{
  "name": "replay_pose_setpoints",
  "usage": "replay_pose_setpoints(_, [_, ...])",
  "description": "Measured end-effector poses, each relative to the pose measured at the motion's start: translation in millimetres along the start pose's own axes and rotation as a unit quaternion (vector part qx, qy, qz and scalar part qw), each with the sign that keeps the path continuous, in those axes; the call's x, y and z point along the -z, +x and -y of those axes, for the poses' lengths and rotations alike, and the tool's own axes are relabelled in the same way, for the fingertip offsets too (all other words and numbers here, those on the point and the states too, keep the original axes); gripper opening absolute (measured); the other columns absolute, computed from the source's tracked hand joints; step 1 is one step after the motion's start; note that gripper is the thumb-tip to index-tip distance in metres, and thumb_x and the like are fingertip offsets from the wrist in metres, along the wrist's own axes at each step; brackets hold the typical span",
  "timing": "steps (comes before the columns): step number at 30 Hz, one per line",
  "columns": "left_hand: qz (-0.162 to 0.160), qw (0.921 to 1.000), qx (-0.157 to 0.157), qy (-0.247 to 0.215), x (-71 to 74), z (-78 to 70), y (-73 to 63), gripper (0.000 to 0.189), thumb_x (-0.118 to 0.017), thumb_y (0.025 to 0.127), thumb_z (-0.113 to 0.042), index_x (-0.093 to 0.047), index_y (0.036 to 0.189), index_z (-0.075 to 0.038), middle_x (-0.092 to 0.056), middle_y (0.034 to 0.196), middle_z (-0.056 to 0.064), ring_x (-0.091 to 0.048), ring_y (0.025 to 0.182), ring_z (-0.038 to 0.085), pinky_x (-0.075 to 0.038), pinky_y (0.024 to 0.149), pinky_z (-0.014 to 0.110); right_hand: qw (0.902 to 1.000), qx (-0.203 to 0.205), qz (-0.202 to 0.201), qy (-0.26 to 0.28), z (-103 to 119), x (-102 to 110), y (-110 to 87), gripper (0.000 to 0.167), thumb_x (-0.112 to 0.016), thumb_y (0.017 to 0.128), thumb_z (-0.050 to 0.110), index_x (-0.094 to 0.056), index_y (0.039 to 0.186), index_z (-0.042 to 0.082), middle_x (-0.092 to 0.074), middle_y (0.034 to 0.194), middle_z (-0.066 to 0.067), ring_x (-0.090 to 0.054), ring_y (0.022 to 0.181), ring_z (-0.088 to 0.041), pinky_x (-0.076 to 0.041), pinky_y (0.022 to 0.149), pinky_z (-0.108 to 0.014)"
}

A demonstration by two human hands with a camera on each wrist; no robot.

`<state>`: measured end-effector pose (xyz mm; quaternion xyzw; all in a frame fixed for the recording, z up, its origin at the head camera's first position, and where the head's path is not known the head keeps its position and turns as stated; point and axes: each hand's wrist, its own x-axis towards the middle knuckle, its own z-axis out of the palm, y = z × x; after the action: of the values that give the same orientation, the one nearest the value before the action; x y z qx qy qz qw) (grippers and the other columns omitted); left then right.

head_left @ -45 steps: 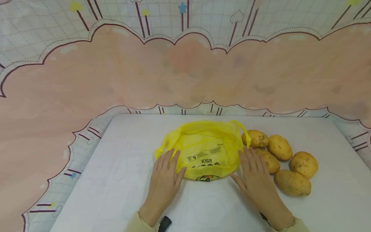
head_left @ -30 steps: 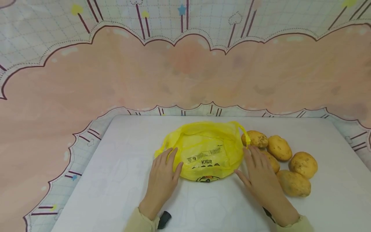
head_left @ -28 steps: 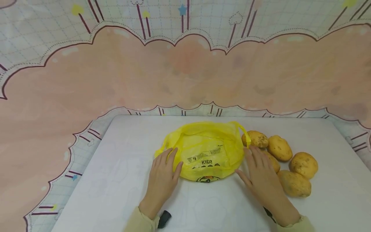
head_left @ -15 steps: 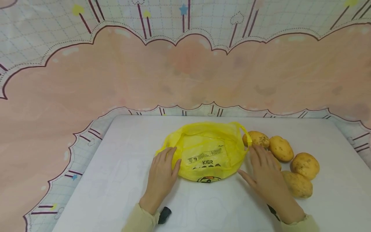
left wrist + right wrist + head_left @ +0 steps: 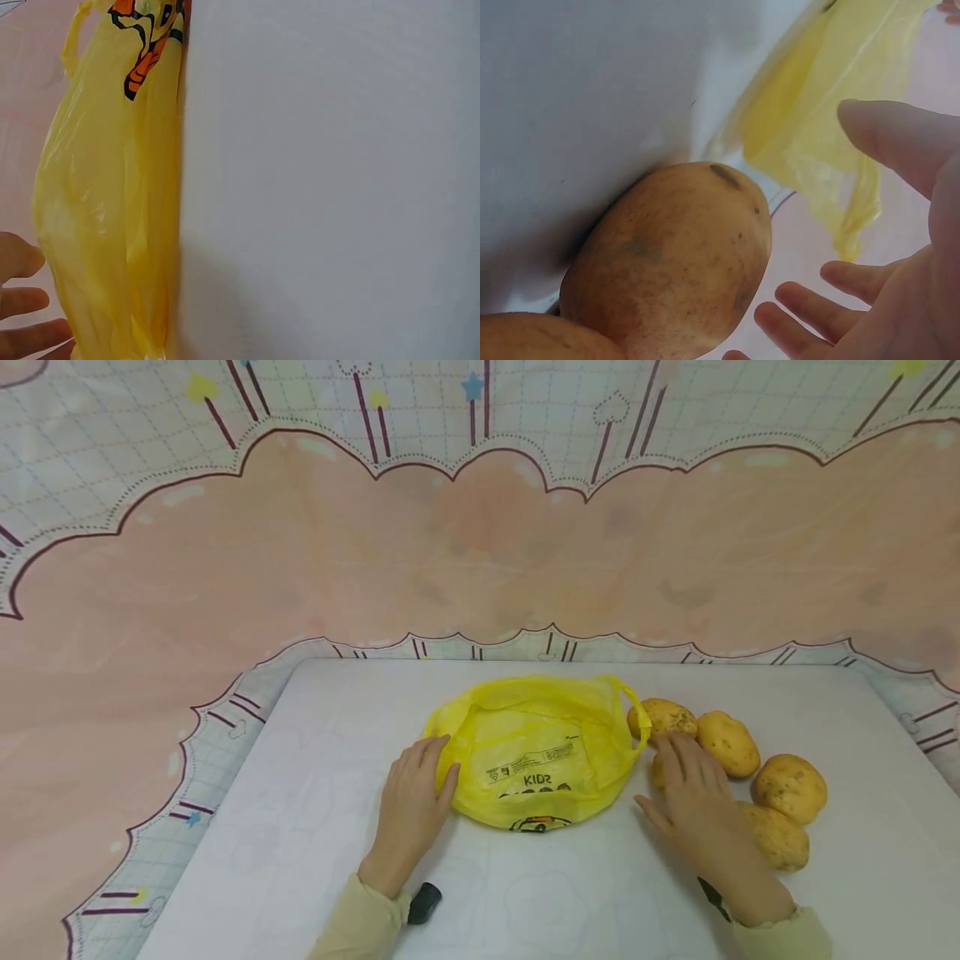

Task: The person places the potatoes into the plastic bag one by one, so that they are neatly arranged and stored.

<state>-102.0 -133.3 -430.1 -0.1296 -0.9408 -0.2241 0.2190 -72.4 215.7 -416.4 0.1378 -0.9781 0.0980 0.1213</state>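
First, printed backdrop (image 5: 112, 693): runs down left side and across behind white tabletop (image 5: 277, 843); peach, cloud-shaped, dark-outlined.
Left sleeve (image 5: 360, 918): pale yellowish, ending at wrist, with black device (image 5: 425, 903) just right of it.
Left hand (image 5: 408, 806): relaxed, fingers nearly straight and thumb spread; grips nothing; lies at left edge of yellow plastic bag (image 5: 540, 718), too close to tell touching from apart.
Bag's place: on tabletop, mouth gaping toward head camera; dark lettering within, black-and-orange drawing low on near side, handle (image 5: 644, 724) looping out right across topmost potato (image 5: 670, 717).
Right hand (image 5: 701, 810): stretched out, thumb held wide of fingers; holds nothing; partly hides one potato from head camera, contact impossible to tell.
Potatoes (image 5: 727, 745): five, brownish yellow, clustered on tabletop outside bag, to its right.
Right sleeve (image 5: 783, 937): same pale fabric, at lower right.
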Motion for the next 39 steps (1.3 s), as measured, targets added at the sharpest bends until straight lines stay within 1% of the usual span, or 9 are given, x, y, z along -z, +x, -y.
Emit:
replay_pose_setpoints(4, [0.000,0.9999,0.012,-0.002,0.0,1.9,2.6,0.040,-0.071,0.091,-0.016,-0.060,0.127,-0.001,-0.062,0.123,0.018,-0.059,0.114,0.035,-0.048,0.100,0.048,0.9999,-0.005,0.009,0.009,-3,2,0.6,0.087,-0.075,0.088,0.028,-0.025,0.149,-0.008,-0.030,0.149,-0.031,-0.030,0.135,-0.048,-0.027,0.111,-0.066])
replay_pose_setpoints(10, [-0.010,0.9999,0.012,-0.006,-1.0,6.9,6.3,0.040,-0.072,0.091,-0.014,-0.060,0.126,0.000,-0.061,0.122,0.018,-0.056,0.114,0.036,-0.048,0.098,0.048,0.9998,-0.006,0.005,0.017,-8,2,0.9,0.082,-0.074,0.088,0.025,-0.028,0.146,-0.009,-0.032,0.147,-0.031,-0.030,0.134,-0.050,-0.024,0.112,-0.066])
replay_pose_setpoints(13, [-0.009,0.9997,0.024,-0.007,-2.3,10.5,8.2,0.040,-0.073,0.090,-0.015,-0.061,0.126,-0.001,-0.061,0.122,0.018,-0.056,0.114,0.036,-0.048,0.096,0.048,0.9998,-0.007,0.004,0.018,-9,1,1.6,0.081,-0.073,0.088,0.025,-0.028,0.145,-0.010,-0.033,0.146,-0.032,-0.032,0.133,-0.051,-0.027,0.110,-0.067])
replay_pose_setpoints(21, [-0.004,0.9985,0.053,-0.014,-5.2,17.2,10.3,0.044,-0.075,0.088,-0.018,-0.061,0.125,0.000,-0.061,0.122,0.019,-0.055,0.115,0.038,-0.047,0.096,0.050,0.9984,-0.025,0.048,0.018,-11,1,2.6,0.082,-0.071,0.091,0.024,-0.024,0.148,-0.013,-0.034,0.146,-0.036,-0.035,0.131,-0.053,-0.033,0.107,-0.067])
replay_pose_setpoints(24, [0.008,0.9975,0.067,-0.018,-5.7,19.5,11.6,0.046,-0.075,0.088,-0.021,-0.060,0.127,-0.001,-0.060,0.124,0.018,-0.054,0.116,0.038,-0.046,0.098,0.051,0.9986,-0.021,0.048,0.011,-13,1,2.9,0.080,-0.072,0.091,0.021,-0.027,0.146,-0.014,-0.036,0.145,-0.037,-0.037,0.130,-0.053,-0.034,0.107,-0.067])
replay_pose_setpoints(27, [0.032,0.9951,0.089,-0.028,-6.5,21.1,14.0,0.050,-0.075,0.088,-0.024,-0.059,0.130,-0.002,-0.058,0.127,0.018,-0.052,0.119,0.038,-0.044,0.101,0.051,0.9990,-0.015,0.042,0.005,-15,1,2.9,0.076,-0.071,0.089,0.016,-0.029,0.145,-0.014,-0.039,0.142,-0.037,-0.039,0.129,-0.053,-0.035,0.105,-0.066])
replay_pose_setpoints(33, [0.082,0.9878,0.127,-0.039,-8.0,22.1,16.7,0.056,-0.073,0.090,-0.031,-0.055,0.135,-0.003,-0.054,0.136,0.018,-0.049,0.126,0.037,-0.040,0.108,0.052,0.9998,0.012,0.008,-0.014,-19,1,2.9,0.070,-0.072,0.084,0.005,-0.035,0.140,-0.016,-0.049,0.132,-0.037,-0.047,0.123,-0.050,-0.041,0.103,-0.062])
replay_pose_setpoints(35, [0.089,0.9866,0.132,-0.038,-8.7,22.5,16.9,0.057,-0.072,0.090,-0.032,-0.054,0.136,-0.003,-0.054,0.137,0.019,-0.050,0.126,0.037,-0.040,0.109,0.052,0.9998,0.015,0.005,-0.014,-19,1,3.0,0.069,-0.072,0.084,0.005,-0.036,0.140,-0.016,-0.050,0.132,-0.036,-0.048,0.123,-0.050,-0.041,0.103,-0.062])
replay_pose_setpoints(39, [0.093,0.9855,0.137,-0.037,-9.4,22.2,17.4,0.057,-0.071,0.091,-0.033,-0.055,0.136,-0.003,-0.055,0.137,0.019,-0.051,0.126,0.037,-0.041,0.108,0.052,0.9998,0.012,0.016,-0.009,-19,2,3.0,0.070,-0.073,0.086,0.005,-0.036,0.141,-0.014,-0.051,0.133,-0.034,-0.047,0.124,-0.049,-0.040,0.105,-0.061])
